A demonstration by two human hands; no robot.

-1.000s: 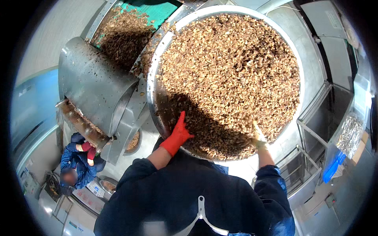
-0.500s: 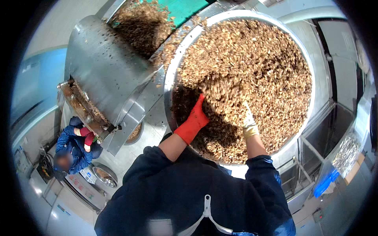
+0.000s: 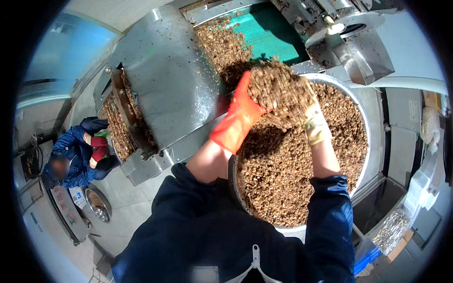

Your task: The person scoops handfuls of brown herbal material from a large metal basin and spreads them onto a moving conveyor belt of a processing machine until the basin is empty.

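Observation:
Between my two hands I hold a big armful of brown flaky pieces [image 3: 281, 94], blurred by motion, above the far left edge of a large round metal tub [image 3: 366, 137]. My left hand [image 3: 243, 113], in an orange-red rubber glove, presses the load from the left with its thumb up. On the other side my right hand [image 3: 316, 122], in a pale yellow glove, cups it; its fingertips are partly hidden. More of the same brown flakes [image 3: 283, 184] fill the tub below. A green conveyor belt [image 3: 271, 35] with a pile of flakes [image 3: 222, 47] lies just beyond.
A curved metal hood [image 3: 165, 61] covers the belt on the left. Metal machine parts with a chute [image 3: 368, 61] stand at the far right. A co-worker in blue [image 3: 75, 155] with dark red gloves sits by the machine's left end, near a metal bowl [image 3: 106, 205] on the floor.
My hands have come up out of the tub's flakes with a load between them and moved forward toward the belt. The view has shifted, showing more of the belt and machine.

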